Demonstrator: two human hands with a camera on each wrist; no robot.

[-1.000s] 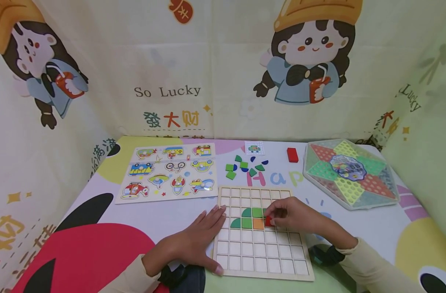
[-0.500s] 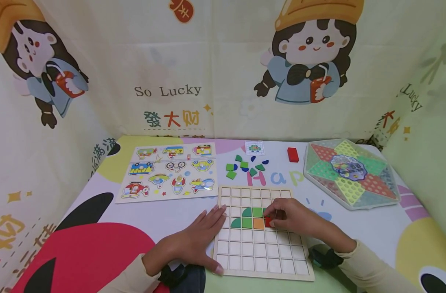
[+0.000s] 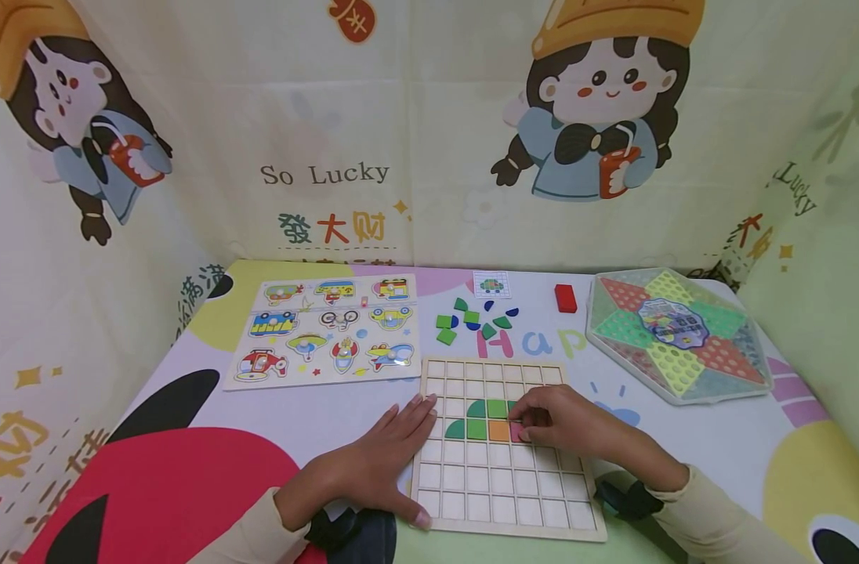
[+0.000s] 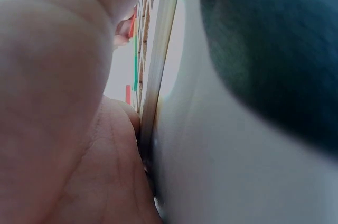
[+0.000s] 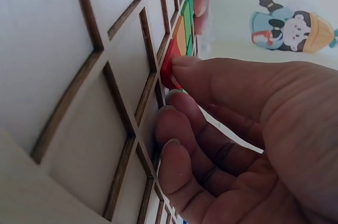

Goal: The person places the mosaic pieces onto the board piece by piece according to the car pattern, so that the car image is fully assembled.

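Observation:
A wooden grid board point(image 3: 517, 535) lies on the table in the head view. My left hand point(image 3: 376, 462) rests with spread fingers along its left edge, the thumb near the lower left corner. My right hand point(image 3: 570, 419) pinches a small red tile point(image 5: 168, 68) at a grid cell, thumb on its face; the fingers partly hide it. Left of that tile sits an orange square point(image 3: 498, 431), then a green square point(image 3: 476, 429) and a green quarter-round piece point(image 3: 455, 429). Another green square point(image 3: 496, 409) and quarter-round point(image 3: 476, 408) fill cells in the row above.
Several loose green and blue pieces point(image 3: 445, 336) lie behind the board, near a small pattern card point(image 3: 491, 285). A red block point(image 3: 565, 298) stands beyond them. A vehicle puzzle board point(image 3: 324, 333) lies left, a hexagonal game box point(image 3: 676, 337) right.
The red tile under my right fingers now looks flatter and pinker in its cell than before. My right hand has shifted only slightly; the left hand stays in place.

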